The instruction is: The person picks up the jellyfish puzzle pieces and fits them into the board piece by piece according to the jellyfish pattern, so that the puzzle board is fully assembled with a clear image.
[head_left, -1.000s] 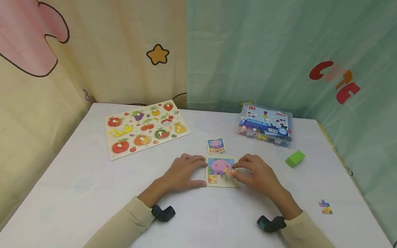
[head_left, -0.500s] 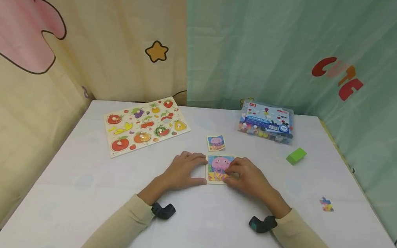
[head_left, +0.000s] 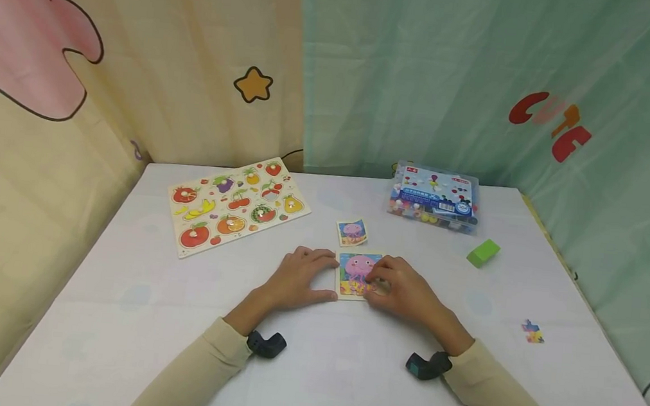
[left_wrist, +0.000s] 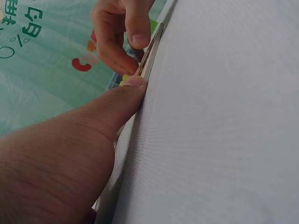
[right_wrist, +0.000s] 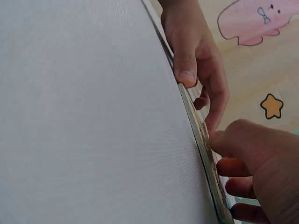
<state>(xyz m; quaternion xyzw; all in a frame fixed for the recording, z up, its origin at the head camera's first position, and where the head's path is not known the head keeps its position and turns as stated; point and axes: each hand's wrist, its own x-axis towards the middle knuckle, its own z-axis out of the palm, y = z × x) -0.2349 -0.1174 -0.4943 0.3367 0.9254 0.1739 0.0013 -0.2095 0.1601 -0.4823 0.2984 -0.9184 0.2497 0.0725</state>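
A small square jigsaw puzzle (head_left: 358, 265) with a pink octopus picture lies in its pale tray on the white table. My left hand (head_left: 299, 280) holds the tray's left side, thumb near the front corner and index finger near the back. The left thumb (left_wrist: 136, 83) rests along the tray edge in the left wrist view. My right hand (head_left: 404, 289) is over the puzzle's right part, thumb and bent fingers pinching a jigsaw piece mostly hidden beneath them. The right fingertips (right_wrist: 228, 167) are right at the tray's top face in the right wrist view.
A matching octopus picture card (head_left: 352, 232) lies behind the puzzle. A loose jigsaw piece (head_left: 533, 331) is to the right, beyond a green block (head_left: 483, 253). A fruit peg board (head_left: 239, 207) lies back left; a clear box of colourful parts (head_left: 433, 197) stands back right.
My right hand has moved left and down onto the puzzle, bringing the jigsaw piece to its lower right part. The left hand has stayed at the tray's left side.
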